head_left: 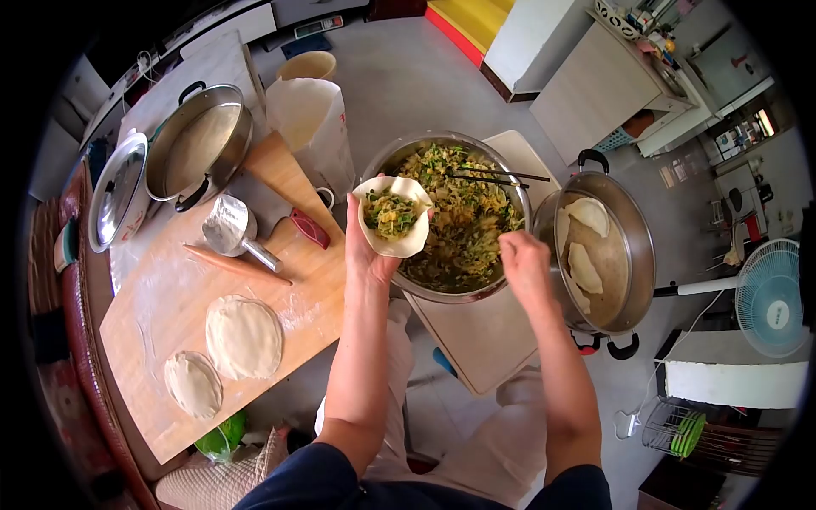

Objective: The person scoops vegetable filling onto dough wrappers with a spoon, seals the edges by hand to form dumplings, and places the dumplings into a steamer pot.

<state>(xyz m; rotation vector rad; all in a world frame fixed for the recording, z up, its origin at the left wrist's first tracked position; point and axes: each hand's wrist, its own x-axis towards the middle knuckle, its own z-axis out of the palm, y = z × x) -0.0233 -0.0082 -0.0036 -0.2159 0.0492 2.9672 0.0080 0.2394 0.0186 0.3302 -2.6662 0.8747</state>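
My left hand [364, 252] cups a round dough wrapper [414, 241] with a mound of chopped yellow and green filling [388, 212] in its middle. It is held above the left rim of a large steel bowl [380, 157] full of the same kind of filling. Over the bowl's right side, my right hand [524, 262] has its fingers curled together; what they hold, if anything, is hidden. Dark chopsticks [501, 177] rest in the bowl, sticking out past its right rim. Several folded dumplings [585, 269] lie in a two-handled pan [633, 246] at the right.
At left, a floured wooden board [161, 340] bears two dough stacks [245, 337], a rolling pin [229, 262], a metal scoop [228, 223] and a red-handled tool [309, 229]. Beyond stand another pan [240, 140], a lid [117, 191] and a white sack [327, 127]. A fan [772, 297] stands right.
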